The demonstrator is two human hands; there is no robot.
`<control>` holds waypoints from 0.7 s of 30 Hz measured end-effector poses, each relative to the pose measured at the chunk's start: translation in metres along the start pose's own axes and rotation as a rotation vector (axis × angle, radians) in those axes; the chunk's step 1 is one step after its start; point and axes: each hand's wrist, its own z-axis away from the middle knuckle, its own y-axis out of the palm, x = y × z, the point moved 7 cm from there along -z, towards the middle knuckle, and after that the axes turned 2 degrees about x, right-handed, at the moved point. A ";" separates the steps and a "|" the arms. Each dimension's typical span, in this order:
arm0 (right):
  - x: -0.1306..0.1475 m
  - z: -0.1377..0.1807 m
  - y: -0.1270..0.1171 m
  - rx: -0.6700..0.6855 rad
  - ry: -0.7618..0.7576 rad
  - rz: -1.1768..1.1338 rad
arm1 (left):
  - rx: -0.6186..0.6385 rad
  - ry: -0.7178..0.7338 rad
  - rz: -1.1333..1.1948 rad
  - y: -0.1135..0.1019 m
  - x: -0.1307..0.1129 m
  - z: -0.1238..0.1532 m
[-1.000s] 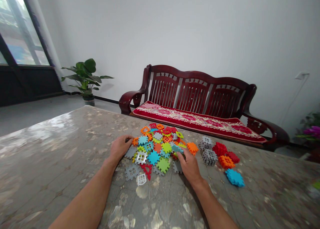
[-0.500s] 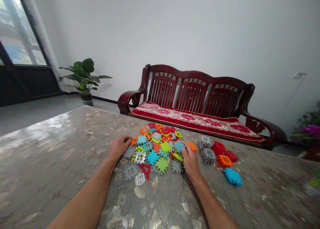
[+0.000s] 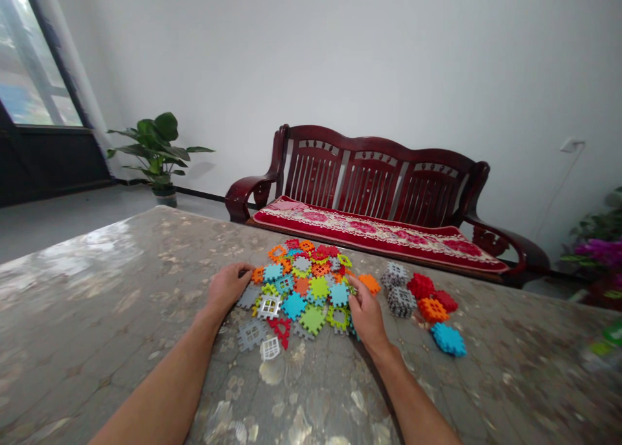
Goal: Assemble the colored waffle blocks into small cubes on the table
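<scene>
A heap of colourful interlocking plastic tiles (image 3: 311,319) lies between my two hands, with solid squares, window-like frames and a red triangle among them. At its left edge my left hand (image 3: 227,288) rests on the table, fingers loosely curved and apart, tips beside an orange tile (image 3: 257,275). My right hand (image 3: 367,312) is at the heap's right side, thumb and forefinger closed at the edge of a light blue square tile (image 3: 339,294). Just below that tile is a yellow-green frame tile (image 3: 337,318). My right hand's other fingers are partly hidden.
Right of the heap stand stacks of grey tiles (image 3: 401,301), red tiles (image 3: 420,285), orange tiles (image 3: 433,309) and blue tiles (image 3: 449,339). A single orange tile (image 3: 370,284) lies nearer. Behind the patterned table (image 3: 146,315) is a wooden bench (image 3: 369,179).
My right hand and the light blue tile have shifted slightly left and nearer. The yellow-green frame tile now lies over where a grey tile showed. My left hand stays put.
</scene>
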 end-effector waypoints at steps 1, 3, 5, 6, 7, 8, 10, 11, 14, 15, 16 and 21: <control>0.001 0.000 -0.002 -0.018 0.003 0.010 | 0.002 0.000 -0.004 0.000 0.000 0.000; 0.002 0.001 -0.004 -0.047 0.018 0.005 | 0.007 0.004 -0.009 0.000 0.000 0.000; 0.000 0.001 -0.005 -0.071 0.047 -0.032 | 0.007 0.004 -0.007 0.000 0.000 0.000; -0.001 0.001 -0.006 -0.087 0.060 -0.062 | 0.005 0.006 -0.004 0.000 0.000 0.000; -0.003 0.001 -0.007 -0.110 0.071 -0.097 | 0.002 0.009 -0.001 0.000 0.000 0.000; -0.005 0.001 -0.008 -0.138 0.081 -0.136 | -0.001 0.013 0.003 0.000 0.000 0.000; -0.008 0.001 -0.010 -0.192 0.111 -0.236 | -0.003 0.015 0.008 0.000 0.000 0.000; -0.011 0.001 -0.010 -0.205 0.137 -0.297 | -0.003 0.014 0.009 0.001 0.000 0.000; -0.019 0.002 -0.007 -0.210 0.233 -0.478 | -0.002 0.010 0.014 0.001 0.000 -0.001; -0.021 0.002 -0.006 -0.211 0.254 -0.514 | 0.000 0.010 0.016 0.001 0.000 -0.001; -0.022 0.002 -0.007 -0.220 0.262 -0.528 | 0.002 0.008 0.017 0.002 0.000 -0.001; -0.017 0.002 -0.021 -0.278 0.169 -0.376 | -0.006 0.001 0.020 0.002 0.002 -0.001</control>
